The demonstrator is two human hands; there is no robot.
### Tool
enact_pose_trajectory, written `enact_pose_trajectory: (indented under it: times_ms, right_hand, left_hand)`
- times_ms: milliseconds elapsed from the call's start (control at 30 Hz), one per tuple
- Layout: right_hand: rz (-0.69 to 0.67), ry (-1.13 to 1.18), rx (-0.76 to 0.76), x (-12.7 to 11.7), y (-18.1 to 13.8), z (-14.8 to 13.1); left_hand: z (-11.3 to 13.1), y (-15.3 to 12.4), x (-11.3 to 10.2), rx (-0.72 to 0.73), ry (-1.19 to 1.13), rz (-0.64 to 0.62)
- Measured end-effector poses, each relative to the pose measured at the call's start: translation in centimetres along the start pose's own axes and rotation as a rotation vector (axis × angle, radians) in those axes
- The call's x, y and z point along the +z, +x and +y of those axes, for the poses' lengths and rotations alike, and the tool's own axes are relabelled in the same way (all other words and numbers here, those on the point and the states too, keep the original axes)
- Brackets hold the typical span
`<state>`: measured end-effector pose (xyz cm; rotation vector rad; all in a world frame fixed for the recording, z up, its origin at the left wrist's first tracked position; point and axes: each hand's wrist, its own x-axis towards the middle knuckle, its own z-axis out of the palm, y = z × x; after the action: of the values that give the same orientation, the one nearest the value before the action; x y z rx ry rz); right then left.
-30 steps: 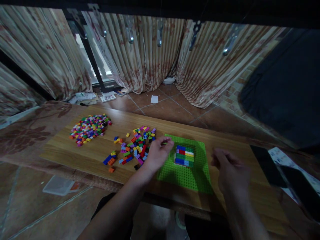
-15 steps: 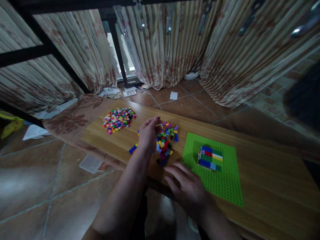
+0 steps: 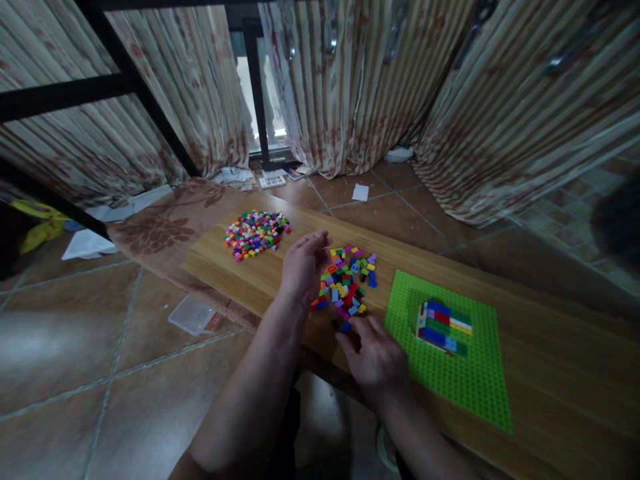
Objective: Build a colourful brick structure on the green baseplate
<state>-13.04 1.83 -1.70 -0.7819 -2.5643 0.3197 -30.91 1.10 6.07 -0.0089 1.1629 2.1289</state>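
Note:
My left hand [image 3: 303, 265] hovers over the left side of a loose pile of coloured bricks [image 3: 349, 280] on the wooden table [image 3: 550, 347], fingers curled and slightly apart, holding nothing I can see. My right hand [image 3: 374, 353] rests near the table's front edge, fingers spread toward the pile's near end. To the right lies a green baseplate [image 3: 450, 360] carrying a small block of stacked bricks [image 3: 443, 327] in blue, red, green and white.
A second heap of small coloured bricks [image 3: 256, 233] lies at the table's far left end. A patterned cloth [image 3: 160, 230] hangs beyond it. Striped curtains [image 3: 350, 87], scattered papers [image 3: 360, 192] and a clear plastic lid [image 3: 193, 315] sit on the tiled floor.
My view swung left. The left hand went from the baseplate's edge to the loose pile; the right hand moved left from the table's right side to the near end of the pile.

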Motion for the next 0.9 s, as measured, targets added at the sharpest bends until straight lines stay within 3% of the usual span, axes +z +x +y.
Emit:
enact_pose_trajectory:
  times_ms: [267,533,733,900]
  right_hand:
    - [0.080,0.210,-0.014,-0.6,0.4,0.6]
    - [-0.033,0.093,0.092,-0.7,0.7,1.9]
    - [0.072,0.089,0.075,-1.0,2.4,1.3]
    - [-0.014,0.081,-0.051,-0.7,4.3,1.0]
  left_hand:
    - [0.3,0.0,-0.4,-0.013,0.011,-0.006]
    - [3.4,1.0,-2.5,0.180,-0.124,0.188]
    - [3.2,0.7,-2.4,0.096,-0.144,0.163]
    - [3.0,0.5,-2.2,0.059,-0.133,0.126]
